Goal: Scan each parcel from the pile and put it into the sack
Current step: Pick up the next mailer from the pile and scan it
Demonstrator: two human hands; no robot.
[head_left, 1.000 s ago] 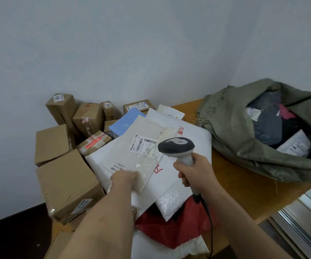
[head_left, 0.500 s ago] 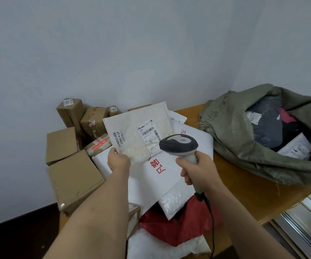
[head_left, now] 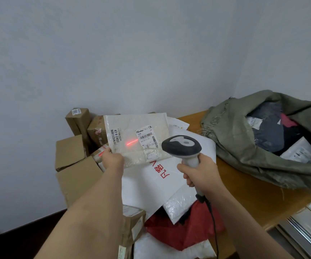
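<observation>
My left hand (head_left: pixel 112 158) grips the lower left corner of a clear plastic-wrapped parcel (head_left: pixel 132 128), held upright above the pile with its labels facing me. My right hand (head_left: pixel 199 170) is closed around the handle of a grey and black barcode scanner (head_left: pixel 181 146), which points at the parcel. A red laser line falls on the wrap just left of the barcode label (head_left: pixel 147 139). To the right, the green sack (head_left: pixel 244 146) lies open on the wooden table (head_left: pixel 244 193), with dark, red and white parcels inside it.
Several brown cardboard boxes (head_left: pixel 72 152) are stacked at the left against the wall. A large white mailer with red characters (head_left: pixel 151 182), a bubble mailer and a red bag (head_left: pixel 184 230) lie below my hands. A metal rail runs along the table's right front edge.
My left hand lifted the clear-wrapped parcel off the pile and tilted it upright. The scanner stayed aimed at it, and its red laser line now shows on the wrap.
</observation>
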